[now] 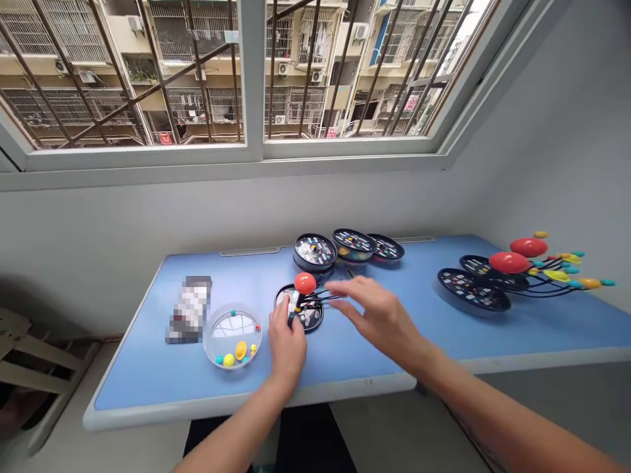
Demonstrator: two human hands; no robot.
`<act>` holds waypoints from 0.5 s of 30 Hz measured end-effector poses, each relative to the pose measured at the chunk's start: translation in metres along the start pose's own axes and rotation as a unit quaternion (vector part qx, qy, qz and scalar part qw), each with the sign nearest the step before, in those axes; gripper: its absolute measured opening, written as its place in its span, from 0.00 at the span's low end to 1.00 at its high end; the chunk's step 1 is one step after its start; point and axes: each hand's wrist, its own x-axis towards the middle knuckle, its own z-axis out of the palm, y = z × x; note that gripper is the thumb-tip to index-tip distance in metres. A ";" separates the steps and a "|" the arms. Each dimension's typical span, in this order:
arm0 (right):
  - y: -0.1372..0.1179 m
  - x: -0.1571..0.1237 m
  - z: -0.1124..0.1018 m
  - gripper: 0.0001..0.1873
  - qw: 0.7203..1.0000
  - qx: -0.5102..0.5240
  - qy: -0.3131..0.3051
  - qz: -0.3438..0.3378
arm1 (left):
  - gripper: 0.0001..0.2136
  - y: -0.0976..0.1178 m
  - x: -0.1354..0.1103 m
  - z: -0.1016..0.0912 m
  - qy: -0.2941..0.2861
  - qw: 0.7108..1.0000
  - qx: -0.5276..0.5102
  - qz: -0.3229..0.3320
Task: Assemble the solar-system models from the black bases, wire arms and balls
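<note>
A toy with a red ball [305,283] on top of a black post [299,303] stands over a round black disc lid [311,320] printed with small pictures. My left hand [288,339] is closed around the lower part of that post, fingers and thumb on either side. Thin black wires [320,297] stick out from the post towards the right. At their tips is my right hand [372,309], thumb and fingers apart; whether a fingertip touches a wire I cannot tell. Left of my left hand sits a clear round tray [208,341] holding yellow, orange, teal and red beads.
Several round black-lidded containers [315,251] stand at the back of the blue table [374,368]. To the right, finished-looking toys with red balls [509,263] and long beaded wires rise from black discs. A blurred-out phone-like object [190,310] lies at left. Behind is a barred window [256,152].
</note>
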 end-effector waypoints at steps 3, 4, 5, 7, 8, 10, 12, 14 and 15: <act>0.002 -0.038 0.014 0.07 0.999 0.010 -0.046 0.012 | 0.15 -0.008 -0.041 -0.025 -0.047 0.998 -0.021 0.044; 0.005 -0.047 0.022 0.08 0.997 0.005 -0.070 0.027 | 0.13 -0.013 -0.054 -0.033 -0.074 0.995 -0.029 0.054; 0.008 -0.055 0.030 0.08 0.994 -0.002 -0.095 0.046 | 0.11 -0.019 -0.067 -0.041 -0.095 0.993 -0.036 0.059; 0.016 -0.064 0.045 0.08 0.989 -0.014 -0.127 0.074 | 0.11 -0.031 -0.087 -0.055 -0.122 0.988 -0.051 0.081; 0.020 -0.065 0.052 0.09 0.987 -0.021 -0.135 0.082 | 0.11 -0.036 -0.094 -0.062 -0.121 0.988 -0.054 0.081; 0.027 -0.064 0.064 0.12 0.986 -0.038 -0.139 0.088 | 0.11 -0.044 -0.103 -0.076 -0.110 0.990 -0.052 0.067; 0.032 -0.062 0.074 0.12 0.985 -0.048 -0.144 0.082 | 0.10 -0.049 -0.106 -0.093 -0.076 0.995 -0.042 0.040; 0.036 -0.061 0.082 0.10 0.985 -0.048 -0.147 0.071 | 0.09 -0.052 -0.104 -0.110 -0.025 0.999 -0.021 0.017; 0.038 -0.061 0.085 0.09 0.986 -0.044 -0.146 0.064 | 0.09 -0.054 -0.101 -0.119 0.005 1.000 -0.002 0.010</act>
